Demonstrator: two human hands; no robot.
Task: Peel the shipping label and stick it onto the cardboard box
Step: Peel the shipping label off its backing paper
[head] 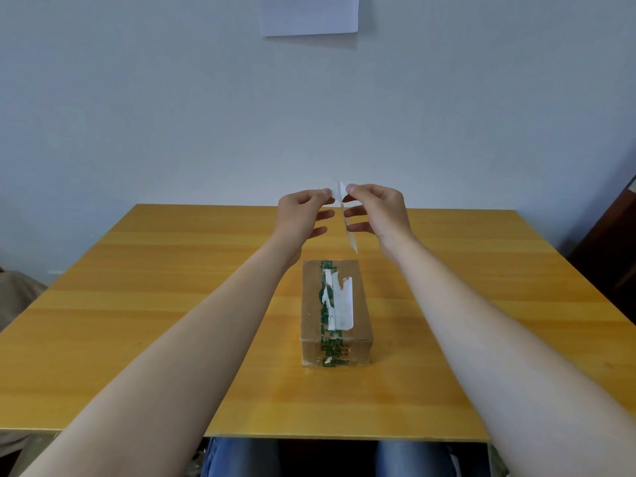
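A small cardboard box (311, 304) lies lengthwise in the middle of the wooden table, sealed with green printed tape and carrying torn white label scraps on top. Above its far end, both arms are stretched forward. A thin white shipping label (350, 235) hangs edge-on between the hands, its lower end dangling just above the box. My left hand (303, 215) pinches its top edge with thumb and forefinger, the other fingers spread. My right hand (377, 211) pinches the same top edge from the other side. Whether the backing is separating I cannot tell.
The yellow wooden table (137, 304) runs back to a pale wall. A white sheet of paper (309, 15) hangs on the wall above. A dark piece of furniture (612, 256) stands at the right. Knees in blue jeans (241, 457) show under the near table edge.
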